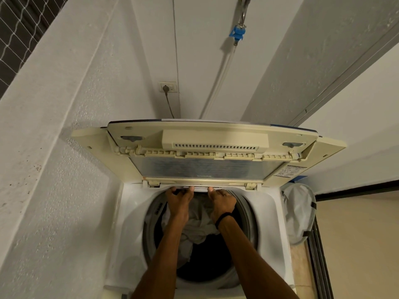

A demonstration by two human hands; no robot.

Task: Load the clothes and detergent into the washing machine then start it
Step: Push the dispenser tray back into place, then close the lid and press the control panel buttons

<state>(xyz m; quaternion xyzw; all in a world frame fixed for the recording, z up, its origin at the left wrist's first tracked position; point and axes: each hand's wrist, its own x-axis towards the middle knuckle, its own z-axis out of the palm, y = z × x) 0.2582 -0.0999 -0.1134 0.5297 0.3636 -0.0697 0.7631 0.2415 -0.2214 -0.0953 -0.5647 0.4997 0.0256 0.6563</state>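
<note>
A top-loading washing machine (127,212) stands against a white wall, its folding lid (207,152) raised and leaning back. Both arms reach across the open drum (248,214) to its far edge. The left hand (180,201) and the right hand (222,202) sit side by side, apart, with fingers curled over a narrow white part (200,188) just under the lid hinge; the fingertips are hidden behind it, so what they grip is hard to make out. A dark band (224,217) circles the right wrist. White and grey clothes (198,229) lie in the drum beneath the forearms, partly covered by them, and the near part of the drum is too dark to read. No detergent can be made out. Right of the machine stands a pale mesh laundry basket (300,214), partly cut off by the cabinet. On the far wall are a plugged socket (168,87) and a blue tap (237,33) with its hose.
</note>
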